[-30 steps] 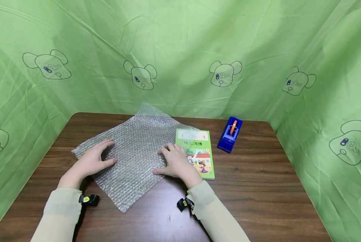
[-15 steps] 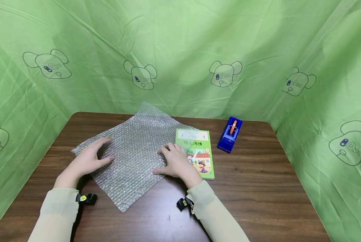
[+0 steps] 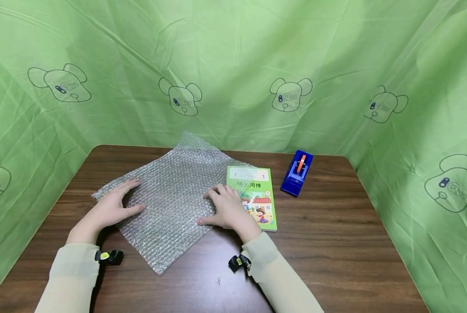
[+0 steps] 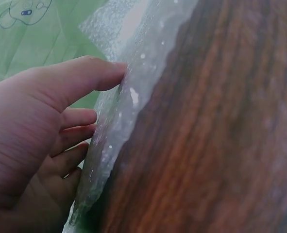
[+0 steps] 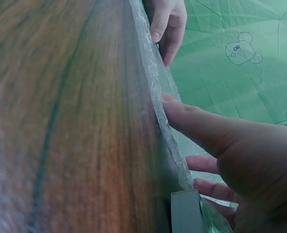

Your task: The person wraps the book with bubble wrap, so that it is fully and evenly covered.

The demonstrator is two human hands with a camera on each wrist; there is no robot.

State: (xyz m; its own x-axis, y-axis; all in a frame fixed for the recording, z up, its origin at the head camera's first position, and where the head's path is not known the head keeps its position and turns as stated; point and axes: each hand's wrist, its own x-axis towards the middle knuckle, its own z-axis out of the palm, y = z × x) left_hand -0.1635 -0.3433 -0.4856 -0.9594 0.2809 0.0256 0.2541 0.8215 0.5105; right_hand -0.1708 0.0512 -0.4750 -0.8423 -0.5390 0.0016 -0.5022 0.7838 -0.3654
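A sheet of clear bubble wrap [image 3: 171, 195] lies spread at an angle on the table, its right corner overlapping a green picture-cover book [image 3: 264, 187]. On the sheet's left side my left hand [image 3: 110, 208] rests with fingers loosely bent and thumb apart. My right hand [image 3: 229, 211] touches the sheet's right part, beside the book, fingers relaxed and spread. The left wrist view has the left thumb [image 4: 99, 75] at the bubble wrap's surface. In the right wrist view, the book's edge [image 5: 186, 211] shows just below the right fingers [image 5: 211, 187].
At the back right of the brown wooden table [image 3: 327, 243] stands a blue tape dispenser [image 3: 296, 174] with an orange wheel. A green curtain [image 3: 233, 65] printed with bear faces surrounds the table behind and at both sides.
My left hand has slid slightly to the left over the bubble wrap. The right hand, the book and the sheet have stayed in place.
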